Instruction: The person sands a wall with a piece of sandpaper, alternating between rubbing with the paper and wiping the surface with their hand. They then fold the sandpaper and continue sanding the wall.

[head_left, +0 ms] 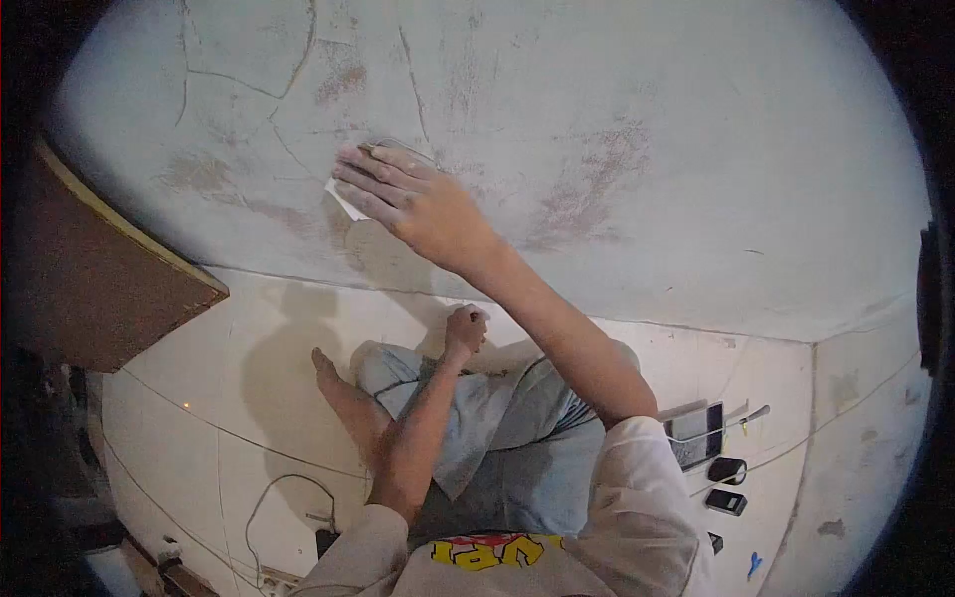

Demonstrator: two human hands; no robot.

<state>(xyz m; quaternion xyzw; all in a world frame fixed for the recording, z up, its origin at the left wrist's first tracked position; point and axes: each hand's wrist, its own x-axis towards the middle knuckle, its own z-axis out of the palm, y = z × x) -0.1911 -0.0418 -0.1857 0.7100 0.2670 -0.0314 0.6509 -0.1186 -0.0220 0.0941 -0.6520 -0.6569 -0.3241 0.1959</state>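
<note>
Flat against the pale wall (736, 169), my right hand (388, 189) presses a piece of sandpaper (345, 202) under its fingers. A white corner of the sheet shows below the fingers; the rest is mostly covered. Around it the wall has reddish-brown scuffed patches (592, 179) and thin cracks. My left hand (466, 328) is closed above my crossed legs, near the foot of the wall. Whether it holds anything is hidden by the curled fingers.
A brown board (119, 269) with a light edge juts in at the left. On the tiled floor (288, 418) at the right lie a dark flat tablet-like device (714, 433), small black items (726, 500) and a blue bit (754, 565). A cable (261, 502) curls at lower left.
</note>
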